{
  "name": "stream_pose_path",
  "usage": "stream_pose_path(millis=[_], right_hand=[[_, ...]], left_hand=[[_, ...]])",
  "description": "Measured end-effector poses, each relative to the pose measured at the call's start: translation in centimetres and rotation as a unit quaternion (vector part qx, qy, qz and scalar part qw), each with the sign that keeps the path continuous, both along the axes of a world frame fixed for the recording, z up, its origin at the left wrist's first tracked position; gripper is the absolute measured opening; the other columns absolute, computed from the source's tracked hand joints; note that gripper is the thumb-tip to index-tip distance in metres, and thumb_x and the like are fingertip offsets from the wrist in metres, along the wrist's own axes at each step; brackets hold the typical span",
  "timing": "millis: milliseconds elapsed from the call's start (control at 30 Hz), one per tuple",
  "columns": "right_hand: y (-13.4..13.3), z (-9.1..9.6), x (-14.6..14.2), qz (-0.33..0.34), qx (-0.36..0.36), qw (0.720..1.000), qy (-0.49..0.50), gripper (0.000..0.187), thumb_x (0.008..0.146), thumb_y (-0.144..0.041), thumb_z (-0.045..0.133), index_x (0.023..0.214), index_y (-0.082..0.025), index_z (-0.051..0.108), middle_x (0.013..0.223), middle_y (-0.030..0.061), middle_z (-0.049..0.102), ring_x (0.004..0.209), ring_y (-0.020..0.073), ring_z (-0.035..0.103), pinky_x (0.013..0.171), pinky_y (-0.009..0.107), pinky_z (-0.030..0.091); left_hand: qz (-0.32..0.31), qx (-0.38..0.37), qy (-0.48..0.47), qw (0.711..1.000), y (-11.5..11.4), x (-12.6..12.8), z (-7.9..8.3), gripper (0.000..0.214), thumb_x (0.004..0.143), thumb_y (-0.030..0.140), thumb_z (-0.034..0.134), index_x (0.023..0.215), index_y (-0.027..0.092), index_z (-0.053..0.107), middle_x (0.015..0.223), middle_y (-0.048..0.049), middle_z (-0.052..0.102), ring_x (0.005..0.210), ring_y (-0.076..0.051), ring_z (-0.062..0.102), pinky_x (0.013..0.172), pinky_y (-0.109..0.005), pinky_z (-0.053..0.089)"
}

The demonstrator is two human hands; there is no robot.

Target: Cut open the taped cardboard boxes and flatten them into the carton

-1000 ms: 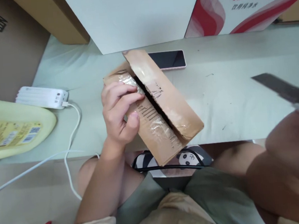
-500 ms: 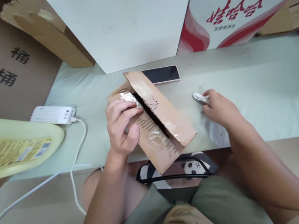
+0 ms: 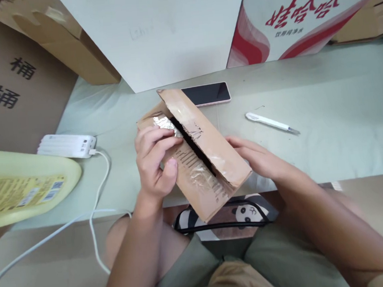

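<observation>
A small brown cardboard box [image 3: 207,137] is tilted at the bench's front edge, with a dark slit between its top flaps and shiny clear tape along the cut. My left hand [image 3: 156,160] grips its left side, fingers bent over the taped top. Against the right side lies my right hand [image 3: 256,155], closed on the box edge; its thumb and some fingertips are hidden. Beyond my right hand, a white utility knife [image 3: 272,122] lies on the pale green cloth. A phone [image 3: 207,94] with a dark screen lies behind the box, partly covered by it.
A white box [image 3: 169,38] and a red-and-white carton [image 3: 284,23] line the back. At left are a power bank [image 3: 67,146] with a white cable [image 3: 107,182], a yellow bottle [image 3: 27,184] and large cardboard boxes [image 3: 17,114]. A panda-print item [image 3: 247,212] is below the bench edge.
My right hand has let go of the utility knife, leaving it on the cloth, and has moved left to the box's right side. My left hand stays on the box.
</observation>
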State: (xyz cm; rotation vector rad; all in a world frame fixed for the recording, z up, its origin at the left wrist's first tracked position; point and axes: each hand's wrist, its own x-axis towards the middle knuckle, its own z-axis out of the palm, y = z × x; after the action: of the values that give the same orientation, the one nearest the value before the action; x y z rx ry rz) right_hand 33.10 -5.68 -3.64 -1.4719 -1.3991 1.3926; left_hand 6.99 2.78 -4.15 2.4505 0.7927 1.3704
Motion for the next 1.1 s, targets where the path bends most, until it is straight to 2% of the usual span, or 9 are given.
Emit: stream_pose_path(millis=[133, 267, 500, 600, 700, 800, 900, 967, 1100], right_hand=[[-0.2, -0.5, -0.7, 0.019, -0.01, 0.996, 0.084, 0.041, 0.095, -0.034, 0.05, 0.134, -0.025, 0.057, 0.146, 0.0089, 0.067, 0.141, 0.0283, 0.06, 0.117, 0.052, 0.051], [-0.9, -1.2, -0.6, 0.041, 0.006, 0.996, 0.084, 0.058, 0.099, -0.034, 0.051, 0.156, -0.031, 0.043, 0.17, 0.0068, 0.044, 0.158, 0.0292, 0.043, 0.126, 0.056, 0.042], [-1.8, -1.4, -1.1, 0.135, 0.207, 0.968, 0.038, 0.075, 0.1, -0.033, 0.063, 0.165, -0.05, 0.03, 0.18, -0.0027, 0.022, 0.168, 0.0303, 0.017, 0.133, 0.058, 0.028], [-1.9, -1.0, -1.6, 0.152, 0.232, 0.961, 0.008, 0.076, 0.101, -0.031, 0.063, 0.167, -0.049, 0.029, 0.18, -0.0007, 0.021, 0.168, 0.0303, 0.019, 0.133, 0.056, 0.029], [-1.6, -1.2, -1.7, 0.117, 0.236, 0.965, -0.019, 0.066, 0.101, -0.033, 0.063, 0.162, -0.044, 0.041, 0.176, 0.0024, 0.031, 0.165, 0.0302, 0.027, 0.131, 0.055, 0.035], [-1.0, -1.7, -1.2, -0.039, 0.162, 0.985, -0.037, 0.055, 0.097, -0.038, 0.063, 0.151, -0.032, 0.057, 0.162, 0.0102, 0.054, 0.151, 0.0336, 0.051, 0.121, 0.059, 0.046], [-0.4, -1.8, -0.2, -0.135, 0.052, 0.989, -0.035, 0.035, 0.095, -0.04, 0.058, 0.121, -0.023, 0.075, 0.129, 0.0115, 0.076, 0.125, 0.0348, 0.069, 0.116, 0.062, 0.049], [-0.5, -1.7, 0.4, -0.112, 0.058, 0.992, 0.0, 0.034, 0.095, -0.046, 0.058, 0.108, -0.023, 0.08, 0.121, 0.0089, 0.079, 0.124, 0.0351, 0.069, 0.119, 0.06, 0.046], [-1.0, -2.0, 0.8, -0.075, 0.164, 0.98, 0.088, 0.05, 0.095, -0.064, 0.06, 0.131, -0.033, 0.074, 0.146, 0.0028, 0.069, 0.146, 0.0338, 0.055, 0.127, 0.054, 0.04]], left_hand=[[-0.013, -0.006, -0.011, 1.0, 0.0, 0.1, 0.0, 0.032, 0.101, 0.046, 0.046, 0.115, 0.031, 0.071, 0.114, -0.0085, 0.071, 0.112, -0.032, 0.063, 0.105, -0.057, 0.049], [-0.022, -0.039, -0.025, 0.999, -0.4, 0.0, 0.7, 0.03, 0.101, 0.047, 0.05, 0.114, 0.032, 0.073, 0.115, -0.0075, 0.071, 0.116, -0.032, 0.062, 0.108, -0.057, 0.049], [-0.04, -0.187, 0.005, 0.982, -1.8, -1.2, 4.1, 0.036, 0.095, 0.062, 0.064, 0.097, 0.029, 0.077, 0.114, -0.0058, 0.071, 0.13, -0.034, 0.057, 0.121, -0.055, 0.041], [-0.009, -0.26, 0.022, 0.965, -2.4, -1.5, 5.2, 0.021, 0.086, 0.048, 0.08, 0.085, 0.027, 0.077, 0.119, -0.0051, 0.071, 0.138, -0.035, 0.052, 0.122, -0.053, 0.04], [-0.031, -0.346, -0.068, 0.935, -2.9, -1.7, 5.8, 0.013, 0.084, 0.037, 0.083, 0.08, 0.025, 0.078, 0.121, -0.0053, 0.07, 0.131, -0.03, 0.058, 0.118, -0.043, 0.045], [-0.053, -0.393, -0.229, 0.889, -2.7, -1.9, 5.7, 0.023, 0.076, 0.039, 0.089, 0.074, 0.019, 0.077, 0.103, -0.0057, 0.07, 0.098, -0.02, 0.066, 0.092, -0.031, 0.055], [-0.03, -0.429, -0.361, 0.828, -1.7, -2.5, 4.9, 0.036, 0.071, 0.046, 0.091, 0.079, 0.016, 0.075, 0.073, 0.0, 0.063, 0.06, -0.011, 0.054, 0.059, -0.025, 0.047], [-0.006, -0.449, -0.4, 0.799, -0.6, -2.8, 4.1, 0.039, 0.068, 0.046, 0.09, 0.082, 0.015, 0.071, 0.065, 0.0021, 0.061, 0.053, -0.01, 0.05, 0.051, -0.024, 0.041], [0.055, -0.451, -0.428, 0.781, 1.2, -3.0, 2.9, 0.026, 0.063, 0.027, 0.081, 0.072, 0.018, 0.058, 0.066, 0.0019, 0.062, 0.058, -0.011, 0.055, 0.06, -0.023, 0.047]])
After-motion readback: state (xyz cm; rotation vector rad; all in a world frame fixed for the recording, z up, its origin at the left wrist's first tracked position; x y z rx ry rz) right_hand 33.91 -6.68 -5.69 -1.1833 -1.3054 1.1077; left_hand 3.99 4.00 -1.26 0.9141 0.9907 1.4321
